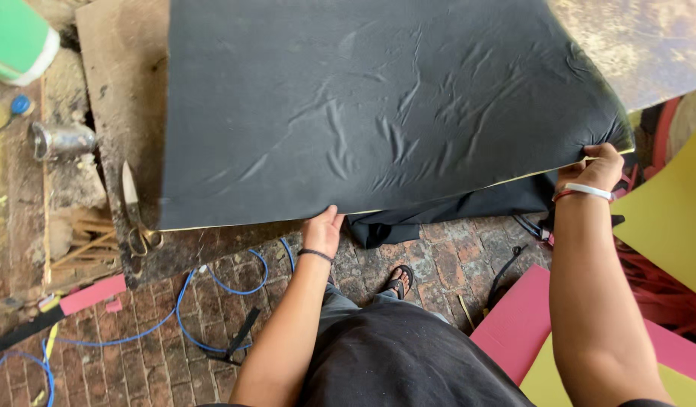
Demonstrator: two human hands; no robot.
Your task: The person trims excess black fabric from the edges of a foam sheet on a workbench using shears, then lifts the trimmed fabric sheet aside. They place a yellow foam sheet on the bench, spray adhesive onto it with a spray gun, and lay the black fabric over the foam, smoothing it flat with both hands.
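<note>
A large black fabric-covered foam sheet (378, 105) lies over a worn wooden worktable (122, 98) and overhangs its near edge. My left hand (322, 230) grips the sheet's near edge at the middle, fingers under it. My right hand (598, 169) holds the sheet's near right corner, where a thin yellow underside shows. A dark band is on my left wrist, white and red bands on my right. More black cloth (453, 211) hangs below the sheet.
Scissors (135, 211) lie on the table's left part, with a metal can (60, 140) and a green-and-white container (16, 38) beyond. On the brick floor lie a blue cord (212, 286), pink foam (514, 324) and yellow foam (672, 203). My sandalled foot (399, 280) shows below.
</note>
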